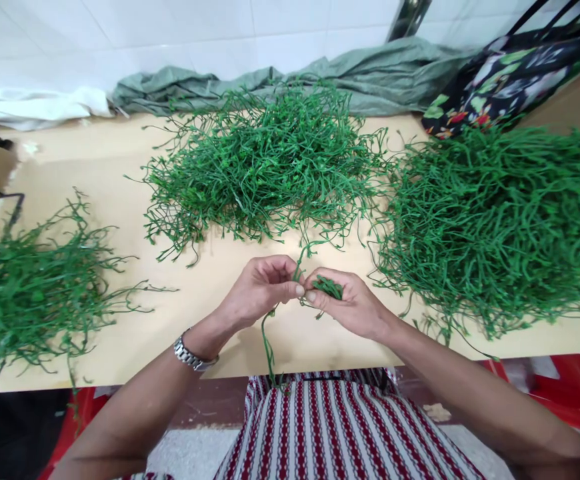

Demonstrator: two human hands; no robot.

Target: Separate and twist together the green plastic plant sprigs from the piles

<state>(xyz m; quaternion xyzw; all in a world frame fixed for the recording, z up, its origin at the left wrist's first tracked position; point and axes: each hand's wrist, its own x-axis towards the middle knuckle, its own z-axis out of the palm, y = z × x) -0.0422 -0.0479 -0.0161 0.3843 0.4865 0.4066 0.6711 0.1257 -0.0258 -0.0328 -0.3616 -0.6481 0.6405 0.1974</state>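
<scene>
My left hand (257,293), with a metal watch (193,353) on its wrist, pinches a thin green stem (267,343) between thumb and finger. One end of this stem hangs down toward the table's front edge. My right hand (353,307) is closed around a small bunch of green stems (327,287), whose ends show above the thumb. The two thumbs nearly meet, and some thin stem parts stick up between the hands. Just beyond them lies a loose pile of thin green stems with small forked tips (265,167); whether they are plastic or real, I cannot tell.
A larger stem pile (500,227) spreads on the right, and another pile (35,287) on the left of the pale table (170,340). Grey-green cloth (385,73) lies along the wall. A floral bag (505,87) sits back right; red stools (570,393) stand below.
</scene>
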